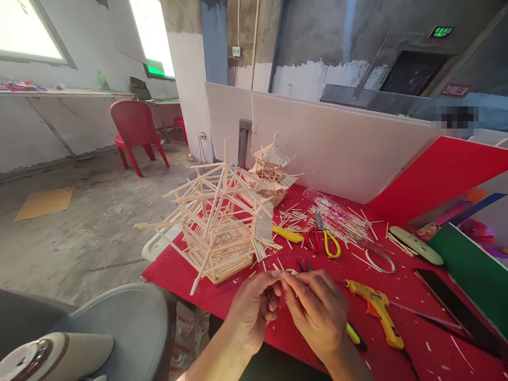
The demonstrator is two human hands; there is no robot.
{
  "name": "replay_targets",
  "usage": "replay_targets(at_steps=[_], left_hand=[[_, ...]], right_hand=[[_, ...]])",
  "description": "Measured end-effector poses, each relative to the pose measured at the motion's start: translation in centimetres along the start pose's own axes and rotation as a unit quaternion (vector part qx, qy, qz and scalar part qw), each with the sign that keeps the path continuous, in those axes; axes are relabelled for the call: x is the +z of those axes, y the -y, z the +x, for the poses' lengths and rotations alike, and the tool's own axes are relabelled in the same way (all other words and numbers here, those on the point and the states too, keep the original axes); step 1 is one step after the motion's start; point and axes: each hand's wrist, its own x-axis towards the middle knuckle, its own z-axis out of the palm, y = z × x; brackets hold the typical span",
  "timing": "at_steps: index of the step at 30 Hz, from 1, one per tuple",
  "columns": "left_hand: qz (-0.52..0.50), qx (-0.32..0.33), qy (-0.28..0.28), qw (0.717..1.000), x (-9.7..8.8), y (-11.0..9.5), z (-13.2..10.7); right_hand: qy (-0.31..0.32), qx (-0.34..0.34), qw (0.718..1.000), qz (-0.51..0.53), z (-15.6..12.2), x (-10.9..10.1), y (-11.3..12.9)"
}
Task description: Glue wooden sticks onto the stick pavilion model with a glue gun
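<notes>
My left hand (254,304) and my right hand (317,307) meet at the fingertips over the table's near edge. Both are closed in a pinch; what they hold is too small and covered to make out, though thin pale sticks show just beyond the fingers. Ahead and to the left stands an open pavilion frame (224,233) built of wooden sticks, its roof partly covered with sticks laid side by side. Behind it is a smaller stick pagoda (273,164) with a covered roof. A yellow hot glue gun (375,307) lies right of my right hand.
On the red tabletop (397,288) lie scissors (332,243), a yellow-handled cutter (288,234), loose sticks (341,219), a tape roll (380,260) and a dark phone-like slab (448,301). A grey stool (130,312) bearing a flask (59,354) stands at left. White boards (337,143) border the back.
</notes>
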Motion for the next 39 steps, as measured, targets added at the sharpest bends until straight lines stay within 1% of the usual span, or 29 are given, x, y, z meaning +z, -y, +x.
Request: replay_targets(at_steps=[2, 4, 8, 11, 15, 21, 26, 31, 39], left_hand=[[0.009, 0.019, 0.005, 1.000, 0.0, 0.0, 0.0], [0.010, 0.023, 0.010, 1.000, 0.0, 0.0, 0.1], [-0.042, 0.014, 0.004, 0.999, -0.5, -0.3, 0.4], [-0.082, 0.044, -0.020, 0.995, -0.9, -0.7, 0.8], [-0.092, 0.068, -0.023, 0.993, -1.0, -1.2, 1.2], [-0.104, 0.065, -0.009, 0.992, -0.8, -1.5, 1.6], [-0.103, 0.071, -0.002, 0.992, -0.7, -1.7, 1.7], [-0.109, 0.065, -0.009, 0.992, -0.5, -1.9, 1.6], [-0.104, 0.061, -0.027, 0.992, 0.1, -2.2, 1.8]], right_hand=[[-0.003, 0.008, 1.000, 0.010, 0.3, 0.1, 0.2], [-0.017, 0.018, 0.999, 0.028, 0.8, 0.4, 0.4], [-0.062, 0.047, 0.994, 0.071, 1.9, 1.9, 0.4], [-0.063, 0.072, 0.989, 0.108, 2.6, 3.2, 0.2], [-0.063, 0.078, 0.986, 0.131, 3.0, 4.0, -0.1], [-0.036, 0.080, 0.988, 0.124, 2.8, 4.1, -0.3], [-0.025, 0.089, 0.989, 0.114, 2.5, 4.2, -0.5], [-0.017, 0.092, 0.990, 0.109, 2.5, 4.2, -0.5], [-0.027, 0.076, 0.990, 0.113, 2.4, 4.1, -0.7]])
